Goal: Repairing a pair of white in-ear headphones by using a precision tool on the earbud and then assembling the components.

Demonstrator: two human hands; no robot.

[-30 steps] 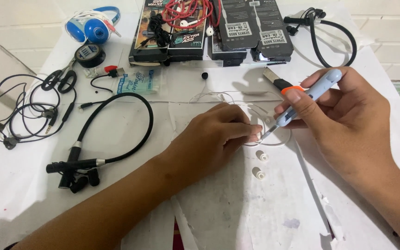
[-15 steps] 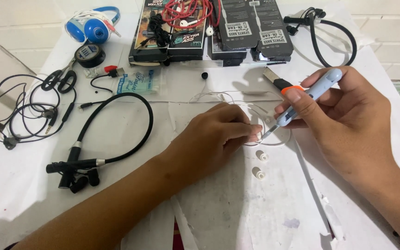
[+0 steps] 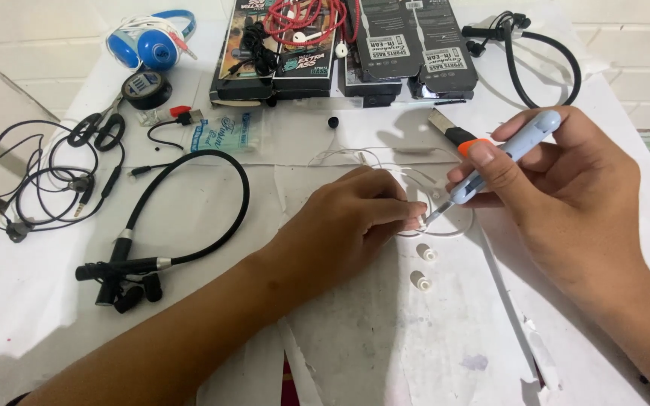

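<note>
Head view: the left hand (image 3: 347, 218) lies palm down on the white paper-covered table (image 3: 54, 316), its fingertips pressed together, pinching a small white earpiece (image 3: 418, 222) near the middle of the table. The piece is tiny, pale and mostly hidden by the fingers; a thin white cable (image 3: 385, 162) loops away from it, curving behind the hand and round to the right. The right hand (image 3: 566, 195) holds a light blue pen-shaped tool (image 3: 502, 159), fingers curled round its barrel with the thumb on top, the metal tip touching the earpiece. Just below lie two small white ear tips (image 3: 423, 267), apart from both hands. Behind the tool is an orange-handled utility knife (image 3: 453, 134). To the left sits a black neckband headset (image 3: 182, 225), farther left a tangle of black wired earphones (image 3: 39, 180), scissors (image 3: 98, 129) and a roll of black tape (image 3: 146, 89). At the far edge are dark retail boxes (image 3: 415, 45) and blue headphones (image 3: 148, 45).
</note>
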